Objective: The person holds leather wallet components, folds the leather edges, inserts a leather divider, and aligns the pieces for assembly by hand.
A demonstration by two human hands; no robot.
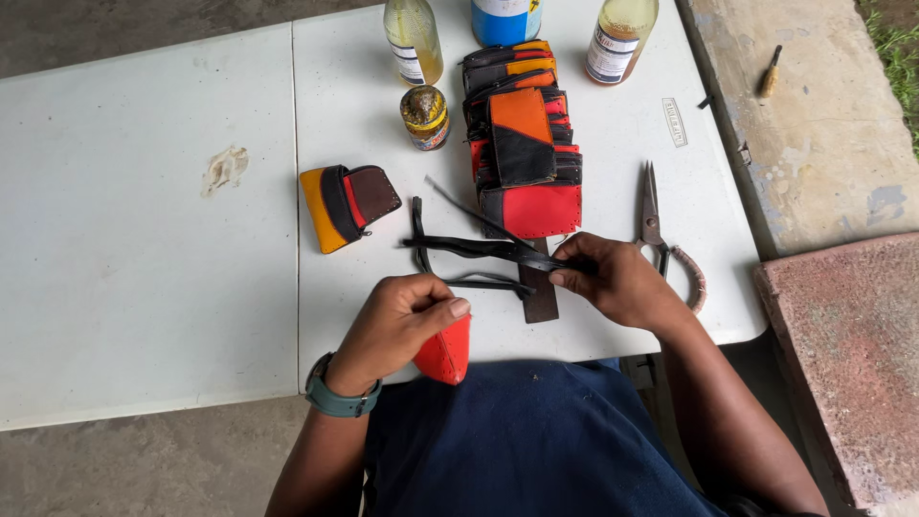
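My left hand [402,324] grips a red leather piece [446,352] with stitch holes along its edge, held at the near edge of the white table [144,268]. To its right, my right hand [613,280] pinches the end of a bundle of thin black leather strips [469,249] that lie across the table toward the left. A dark brown leather strap [541,297] lies flat under the strips. A watch sits on my left wrist.
A stack of red, orange and black leather pouches [522,144] lies behind the strips. A small yellow, black and brown pouch [345,204] stands at the left. Scissors [654,215] rest at the right. Two bottles [414,38], a blue container [505,19] and a small tin [425,117] stand at the back.
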